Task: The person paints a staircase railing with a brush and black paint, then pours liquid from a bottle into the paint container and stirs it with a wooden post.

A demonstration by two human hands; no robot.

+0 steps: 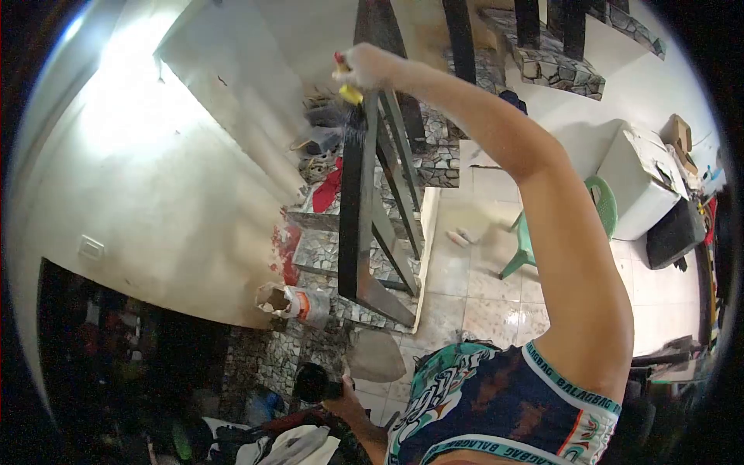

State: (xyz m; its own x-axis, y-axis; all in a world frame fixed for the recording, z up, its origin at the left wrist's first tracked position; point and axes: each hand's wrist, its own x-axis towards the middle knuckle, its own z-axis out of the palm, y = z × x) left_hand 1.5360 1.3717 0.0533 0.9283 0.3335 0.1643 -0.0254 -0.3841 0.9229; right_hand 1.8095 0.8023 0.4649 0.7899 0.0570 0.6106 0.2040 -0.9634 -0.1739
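Note:
My right hand (368,66) is raised at arm's length, closed around a paintbrush (350,94) with a red-tipped handle and a yellow band. Its dark bristles meet the upper part of a black railing post (355,194), though motion blurs them. Low in the view, my left hand (345,401) is closed on the side of a dark round container (311,382). What lies inside that container is too dark to make out.
Stone-patterned stairs (318,252) run behind the railing, with a red cloth (328,187) on one step. A torn white bucket (304,304) stands near the bottom. Rightward are a green plastic chair (603,205) and a white appliance (639,178). A wall (155,209) bounds the left.

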